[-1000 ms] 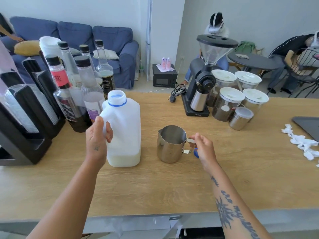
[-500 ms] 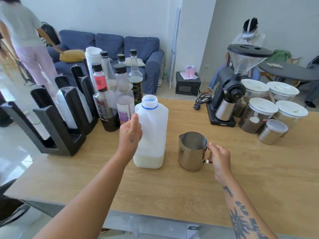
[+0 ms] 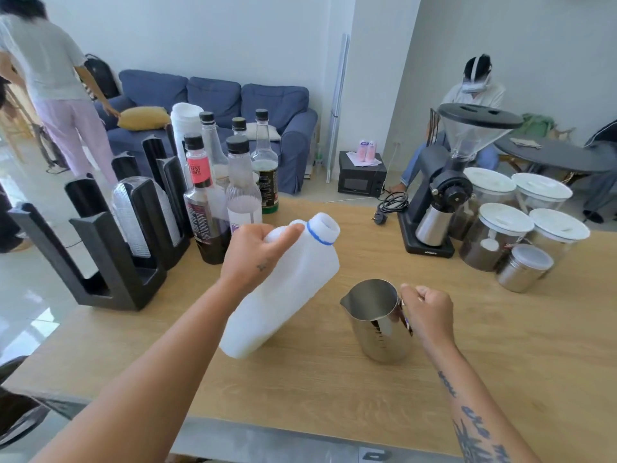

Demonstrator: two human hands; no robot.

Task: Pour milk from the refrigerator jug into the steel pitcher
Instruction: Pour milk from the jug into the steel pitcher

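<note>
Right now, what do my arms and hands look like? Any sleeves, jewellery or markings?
Both forearms are bare: no sleeves, gloves, watch or bracelet show. The left hand has a small dark tattoo on its back. The right forearm carries dark tattoos, a line of lettering and a spiky sun-like design nearer the elbow. The right hand shows no markings.

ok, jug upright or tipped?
Tipped. The jug leans right toward the pitcher, left hand gripping its handle; nothing pours from its uncapped mouth.
</note>
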